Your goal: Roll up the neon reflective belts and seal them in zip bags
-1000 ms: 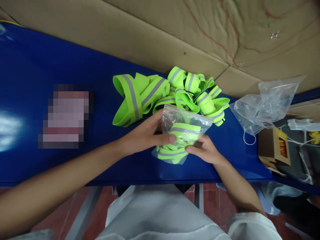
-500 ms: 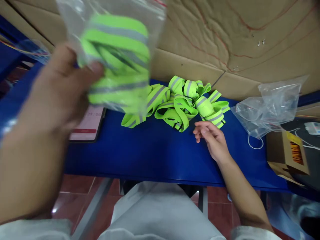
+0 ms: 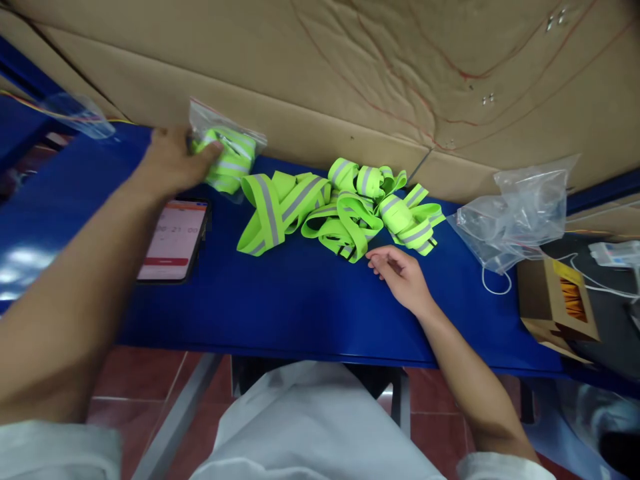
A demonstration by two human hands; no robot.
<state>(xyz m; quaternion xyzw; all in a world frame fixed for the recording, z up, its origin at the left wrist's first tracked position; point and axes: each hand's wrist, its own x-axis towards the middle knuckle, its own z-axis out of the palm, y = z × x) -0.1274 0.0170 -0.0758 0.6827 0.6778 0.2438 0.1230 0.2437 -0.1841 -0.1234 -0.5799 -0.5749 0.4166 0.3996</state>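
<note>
At the back left of the blue table, my left hand (image 3: 175, 160) grips the left side of a clear zip bag (image 3: 227, 150) with a folded neon-yellow reflective strap inside. The bag is low against the cardboard at the rear. My right hand (image 3: 397, 273) hovers at or rests on the table, fingers loosely curled and apart, with nothing seen in them. Just beyond its fingertips lie several loose reflective straps, some looped (image 3: 345, 223), some rolled (image 3: 400, 217). Another loosely crossed strap (image 3: 280, 207) lies nearer the bag.
A phone (image 3: 173, 240) with a timer on its screen lies beside my left forearm. To the right are crumpled clear bags (image 3: 515, 213), a white cord loop (image 3: 497, 283) and an open cardboard box (image 3: 555, 300). A cardboard panel (image 3: 300, 113) rises behind the blue table (image 3: 300, 307).
My left hand has carried the bagged strap away from the camera, down to the back left of the table. The crossed strap and phone now show more fully. My right hand has hardly moved.
</note>
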